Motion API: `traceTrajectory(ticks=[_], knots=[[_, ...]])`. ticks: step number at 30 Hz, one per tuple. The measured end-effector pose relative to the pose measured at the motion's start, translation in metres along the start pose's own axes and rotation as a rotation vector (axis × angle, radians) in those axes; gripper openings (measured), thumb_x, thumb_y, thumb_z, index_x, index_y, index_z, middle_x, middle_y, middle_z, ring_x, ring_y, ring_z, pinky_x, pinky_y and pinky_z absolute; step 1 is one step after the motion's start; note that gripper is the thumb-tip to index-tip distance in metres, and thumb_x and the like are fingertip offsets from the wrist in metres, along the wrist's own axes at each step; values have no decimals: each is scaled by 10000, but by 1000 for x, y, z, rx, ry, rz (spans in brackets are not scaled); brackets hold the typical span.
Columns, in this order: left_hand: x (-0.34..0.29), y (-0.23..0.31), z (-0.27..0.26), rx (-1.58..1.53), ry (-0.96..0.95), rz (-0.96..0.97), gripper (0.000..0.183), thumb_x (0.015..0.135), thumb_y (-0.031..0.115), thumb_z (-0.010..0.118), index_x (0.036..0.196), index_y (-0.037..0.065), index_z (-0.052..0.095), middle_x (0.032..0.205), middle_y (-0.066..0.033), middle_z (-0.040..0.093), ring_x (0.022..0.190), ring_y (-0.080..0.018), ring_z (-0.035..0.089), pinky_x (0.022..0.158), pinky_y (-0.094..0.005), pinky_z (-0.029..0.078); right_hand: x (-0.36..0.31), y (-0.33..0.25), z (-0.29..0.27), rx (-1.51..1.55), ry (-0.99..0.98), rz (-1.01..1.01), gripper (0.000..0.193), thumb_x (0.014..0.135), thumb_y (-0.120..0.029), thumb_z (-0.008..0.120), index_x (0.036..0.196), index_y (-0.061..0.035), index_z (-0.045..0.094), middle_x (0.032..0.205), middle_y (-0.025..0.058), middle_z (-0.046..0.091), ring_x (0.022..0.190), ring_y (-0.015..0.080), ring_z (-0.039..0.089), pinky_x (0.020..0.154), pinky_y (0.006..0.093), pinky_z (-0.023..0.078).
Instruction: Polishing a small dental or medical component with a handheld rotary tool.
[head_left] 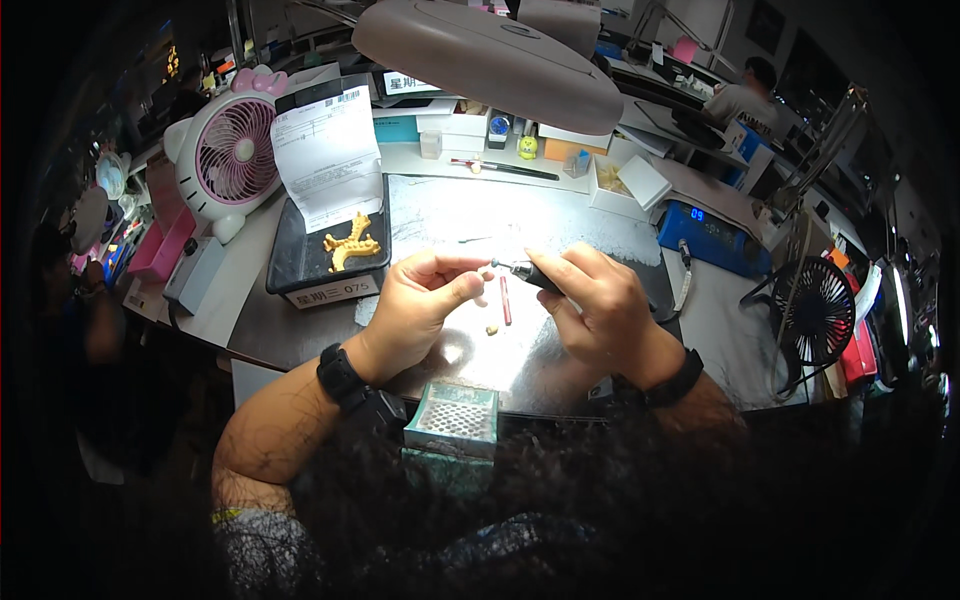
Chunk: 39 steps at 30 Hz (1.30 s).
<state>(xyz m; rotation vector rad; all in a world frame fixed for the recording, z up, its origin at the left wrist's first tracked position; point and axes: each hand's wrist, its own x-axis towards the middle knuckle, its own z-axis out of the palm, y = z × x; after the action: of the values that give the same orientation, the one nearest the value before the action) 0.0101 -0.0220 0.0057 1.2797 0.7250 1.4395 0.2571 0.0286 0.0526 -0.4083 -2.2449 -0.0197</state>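
Pinching a tiny pale workpiece (487, 272) between thumb and forefinger, the left hand (425, 300) is closed tight on it and holds it just above the shiny metal-topped desk (440, 215), under the lamp (490, 55). The right hand (590, 300) is wrapped shut around a dark pen-like rotary tool (530, 273), whose tip meets the piece or comes very near it; contact cannot be told for sure. Doing this well probably calls for both wrists braced low, a light touch, and the piece turned slowly against the tip. A red stick (505, 300) and a second small piece (492, 328) lie on the desk between the hands. A black tray (300, 265) with a yellow dental model (350, 243) sits at the left, beside a pink fan (232, 150).
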Motion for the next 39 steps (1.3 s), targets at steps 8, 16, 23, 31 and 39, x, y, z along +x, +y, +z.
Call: traceTrajectory(ticks=[8,16,23,31,39], knots=[[0,2,3,-1,23,6,167,994,20,707,1152,-32,689,1071,-159,742,908,-207,716,879,-364,591,0,1,-1,14,-2,-6,445,753,28,731,1195,-19,730,812,102,580,720,280,622,640,384,522],[-1,1,-1,-15,-7,3,193,989,41,725,1168,-28,708,1065,-120,758,942,-163,715,896,-316,585,-1,2,2,26,13,-35,422,763,22,723,1183,-20,738,804,100,582,707,271,621,633,378,519],[-1,-1,-1,-1,5,6,181,985,24,721,1155,-32,697,1056,-150,748,907,-207,722,878,-358,593,-2,4,2,28,6,-58,459,760,14,745,1219,-11,730,816,104,598,694,269,619,612,382,512],[-1,1,-1,0,-13,-1,187,988,40,726,1161,-30,714,1051,-114,757,940,-158,716,897,-311,582,-3,6,2,17,-7,-70,490,745,16,766,1234,-4,729,824,103,609,685,264,617,602,380,511],[-2,0,-1,16,5,4,177,985,9,715,1156,-35,700,1058,-146,746,911,-199,723,878,-346,593,-2,5,3,15,4,-64,417,769,-8,728,1186,-35,745,815,93,586,701,260,627,623,370,523]])
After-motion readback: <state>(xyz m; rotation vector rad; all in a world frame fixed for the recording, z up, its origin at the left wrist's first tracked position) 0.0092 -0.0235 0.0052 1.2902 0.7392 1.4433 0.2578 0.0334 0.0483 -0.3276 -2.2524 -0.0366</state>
